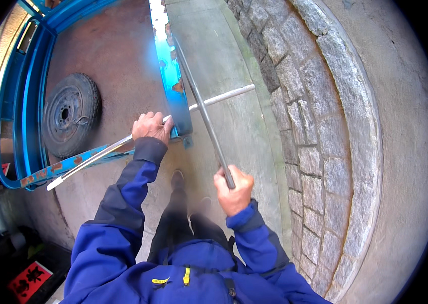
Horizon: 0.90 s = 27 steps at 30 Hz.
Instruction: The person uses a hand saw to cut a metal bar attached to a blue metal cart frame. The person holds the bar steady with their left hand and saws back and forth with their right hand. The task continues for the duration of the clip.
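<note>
The person's left hand [153,126] is closed over a long, pale, slender pole [224,96], knuckles up and fingers curled (the palm side is hidden from me); it sits at the near right corner of a flat, reddish-brown vehicle bed [107,50], just beside a straight metal side rail [168,63] painted bright blue and chipped with rust; the pole runs aslant, its white left end lying across the bed's rusty blue near edge beam [80,160], its other end coming out from behind the side rail over the grey concrete ground [231,55]; the right hand [233,190] is clenched around the lower end of a straight, dark grey metal bar [208,121]; that bar slants up and to the left from the fist, passes in front of the pole, and brings its far end close beside the side rail, though whether the two touch I cannot tell; on the bed, toward the left, lies a round wheel with a black rubber tyre [92,99] and a dark metal centre, near the blue tubular frame [20,96] on that side; to the right a curving wall of grey stone blocks [307,129] borders the ground; the person wears a blue jacket [107,243] with dark forearm panels, and stands near the corner of the bed.
</note>
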Each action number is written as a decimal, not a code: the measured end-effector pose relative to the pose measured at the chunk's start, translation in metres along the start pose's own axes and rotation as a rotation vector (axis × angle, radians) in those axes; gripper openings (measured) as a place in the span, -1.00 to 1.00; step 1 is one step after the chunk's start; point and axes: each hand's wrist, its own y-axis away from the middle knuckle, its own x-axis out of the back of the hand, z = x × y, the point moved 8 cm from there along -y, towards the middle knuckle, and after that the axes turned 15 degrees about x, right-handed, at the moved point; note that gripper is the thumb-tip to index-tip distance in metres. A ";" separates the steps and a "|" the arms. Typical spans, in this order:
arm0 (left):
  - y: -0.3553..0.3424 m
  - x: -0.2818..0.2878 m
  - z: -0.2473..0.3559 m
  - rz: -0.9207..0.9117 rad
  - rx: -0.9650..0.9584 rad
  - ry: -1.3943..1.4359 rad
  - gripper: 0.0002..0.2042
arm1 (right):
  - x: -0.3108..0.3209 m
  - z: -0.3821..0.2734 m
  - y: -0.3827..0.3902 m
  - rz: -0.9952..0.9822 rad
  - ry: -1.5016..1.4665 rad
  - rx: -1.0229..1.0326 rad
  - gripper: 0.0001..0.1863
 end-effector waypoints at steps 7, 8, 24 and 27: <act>-0.001 0.000 0.000 0.073 -0.026 0.058 -0.61 | 0.022 -0.008 0.045 -0.004 0.082 -0.036 -0.93; -0.002 0.000 0.000 0.057 -0.014 0.047 -0.66 | 0.015 -0.005 0.031 -0.004 0.096 0.009 -0.93; -0.001 0.003 -0.001 0.080 -0.007 0.080 -0.61 | 0.001 0.005 0.021 -0.030 0.104 0.051 -0.93; -0.002 0.002 0.000 0.073 -0.002 0.076 -0.60 | -0.007 0.008 0.000 -0.010 0.072 0.061 -0.93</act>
